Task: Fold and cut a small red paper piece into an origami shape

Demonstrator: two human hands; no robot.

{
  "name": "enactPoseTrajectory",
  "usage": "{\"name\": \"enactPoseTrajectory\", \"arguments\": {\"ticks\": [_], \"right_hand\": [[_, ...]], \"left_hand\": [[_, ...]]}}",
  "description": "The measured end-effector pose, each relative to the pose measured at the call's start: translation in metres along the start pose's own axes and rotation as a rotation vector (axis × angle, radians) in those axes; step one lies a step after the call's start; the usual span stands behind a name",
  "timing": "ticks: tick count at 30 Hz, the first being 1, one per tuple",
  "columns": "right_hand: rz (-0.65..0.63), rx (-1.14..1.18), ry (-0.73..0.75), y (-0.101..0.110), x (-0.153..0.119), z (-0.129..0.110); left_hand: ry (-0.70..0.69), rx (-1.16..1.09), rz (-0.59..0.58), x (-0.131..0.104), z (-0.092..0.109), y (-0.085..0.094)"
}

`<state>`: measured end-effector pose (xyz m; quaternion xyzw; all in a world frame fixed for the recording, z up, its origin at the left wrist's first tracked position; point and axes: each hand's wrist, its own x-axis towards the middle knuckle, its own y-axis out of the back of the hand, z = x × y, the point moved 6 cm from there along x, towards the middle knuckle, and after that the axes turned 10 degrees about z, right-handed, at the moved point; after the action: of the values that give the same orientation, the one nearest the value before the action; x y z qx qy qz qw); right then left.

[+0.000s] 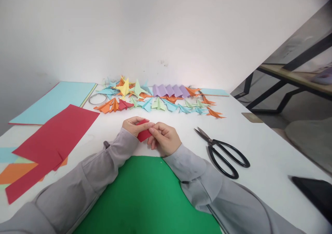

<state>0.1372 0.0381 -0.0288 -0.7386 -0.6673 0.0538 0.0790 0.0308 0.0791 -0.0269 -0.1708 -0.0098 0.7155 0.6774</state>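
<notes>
A small piece of red paper (144,135) is held up over the white table, between my two hands. My left hand (135,126) grips it from the left, with the thumb lying across its upper part. On the right side, my right hand (166,137) pinches its edge between thumb and forefinger, the other fingers curled below. The fingertips of both hands meet at the paper's upper right. Open black-handled scissors (220,151) lie on the table to the right of my right hand.
Folded paper figures (158,104) in several colours line the back, with a pleated purple strip (171,90). A wire coil (98,98), blue sheets (57,100) and red paper (57,133) lie left. Green material (150,196) is below my hands; a dark object (313,192) sits right.
</notes>
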Motion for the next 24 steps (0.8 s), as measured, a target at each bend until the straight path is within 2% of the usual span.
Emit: {"name": "enactPoseTrajectory", "arguments": {"ticks": [3, 8, 14, 19, 24], "right_hand": [[0.029, 0.007, 0.009, 0.001, 0.001, -0.001], [0.025, -0.008, -0.017, 0.000, 0.002, 0.000], [0.010, -0.041, 0.011, -0.004, -0.002, -0.004], [-0.002, -0.082, 0.070, -0.006, -0.005, -0.009], [-0.013, -0.125, 0.114, -0.007, -0.008, -0.010]], "left_hand": [[-0.015, -0.078, -0.025, 0.000, 0.000, -0.002], [0.051, -0.076, -0.036, 0.001, -0.004, -0.002], [-0.012, -0.046, -0.008, 0.001, 0.002, 0.000], [-0.008, -0.057, 0.013, 0.000, 0.002, -0.001], [-0.047, -0.010, 0.089, -0.001, 0.004, 0.003]]}}
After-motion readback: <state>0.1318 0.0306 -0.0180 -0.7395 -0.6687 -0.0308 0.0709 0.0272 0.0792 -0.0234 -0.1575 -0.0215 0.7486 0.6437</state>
